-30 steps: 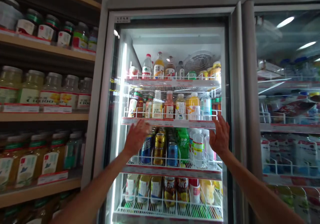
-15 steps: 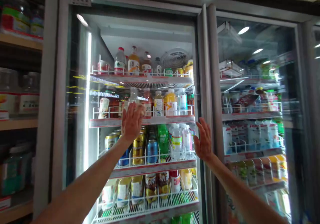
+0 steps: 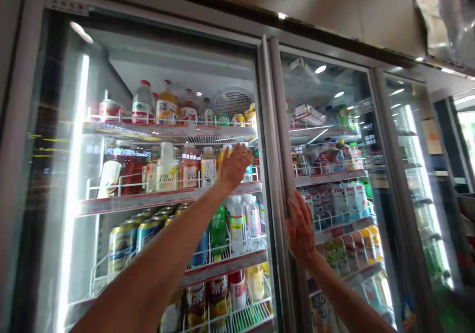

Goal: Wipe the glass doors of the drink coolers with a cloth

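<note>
My left hand [image 3: 234, 168] is raised to the glass door [image 3: 174, 58] of a drinks fridge, fingers stretched out, with bottles on the second shelf behind it. A pale patch by its fingertips may be its reflection; I cannot tell for sure. Lower and to the right, my right hand [image 3: 300, 228] is at the upright metal door frame [image 3: 280, 140] between two doors, its fingers extended and nothing seen in it. Whether either palm touches the surface is hard to tell.
Behind the glass, wire-fronted shelves [image 3: 133, 200] hold bottles and cans [image 3: 121, 246]. A second glass door [image 3: 315, 95] to the right covers cartons [image 3: 343, 200] and more bottles. Further right stands another lit fridge door [image 3: 415, 140].
My left hand has moved right across the glass, towards the door's right edge. My right hand is now over the metal frame. The view has swung to the right.
</note>
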Demonstrator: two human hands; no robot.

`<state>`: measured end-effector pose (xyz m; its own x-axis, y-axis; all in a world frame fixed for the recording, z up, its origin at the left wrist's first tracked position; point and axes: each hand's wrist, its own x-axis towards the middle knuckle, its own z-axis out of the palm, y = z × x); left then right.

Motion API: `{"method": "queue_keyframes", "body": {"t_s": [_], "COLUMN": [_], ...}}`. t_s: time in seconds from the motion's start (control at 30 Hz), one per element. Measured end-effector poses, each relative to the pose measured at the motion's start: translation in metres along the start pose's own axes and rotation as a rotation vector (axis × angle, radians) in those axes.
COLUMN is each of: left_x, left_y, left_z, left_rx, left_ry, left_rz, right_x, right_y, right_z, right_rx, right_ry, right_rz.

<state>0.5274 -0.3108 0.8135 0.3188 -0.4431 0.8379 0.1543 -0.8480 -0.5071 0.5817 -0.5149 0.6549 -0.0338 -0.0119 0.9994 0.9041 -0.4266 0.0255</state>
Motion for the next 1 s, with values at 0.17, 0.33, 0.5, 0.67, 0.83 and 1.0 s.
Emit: {"method": "queue_keyframes", "body": {"t_s": [0.17,0.33,0.5,0.67,0.83,1.0], "left_x": [0.011,0.033,0.045,0.000,-0.020,-0.039], "left_y": [0.033,-0.014,-0.073,-0.025,-0.102,-0.109], "left_z": [0.017,0.004,-0.026,-0.013,-0.051,-0.063], "left_rx": [-0.054,-0.088,-0.005,-0.016,0.053,0.100], "left_ry": [-0.027,0.021,0.249,0.101,0.200,0.224], "left_rz": [0.257,0.088,-0.264,0.118,-0.184,-0.253], "right_x": [0.005,0.010,0.033,0.086,0.129,0.132], "right_y": [0.004,0.000,-0.012,-0.033,-0.047,-0.049], "right_z": [-0.009,-0.010,0.006,0.047,0.086,0.114], "right_rx": [-0.012,-0.023,0.013,0.019,-0.021,-0.049], "right_ry": [0.009,-0.003,0.014,0.061,-0.002,0.019], "right_rz": [-0.014,-0.023,-0.059,-0.101,-0.144,-0.092]}}
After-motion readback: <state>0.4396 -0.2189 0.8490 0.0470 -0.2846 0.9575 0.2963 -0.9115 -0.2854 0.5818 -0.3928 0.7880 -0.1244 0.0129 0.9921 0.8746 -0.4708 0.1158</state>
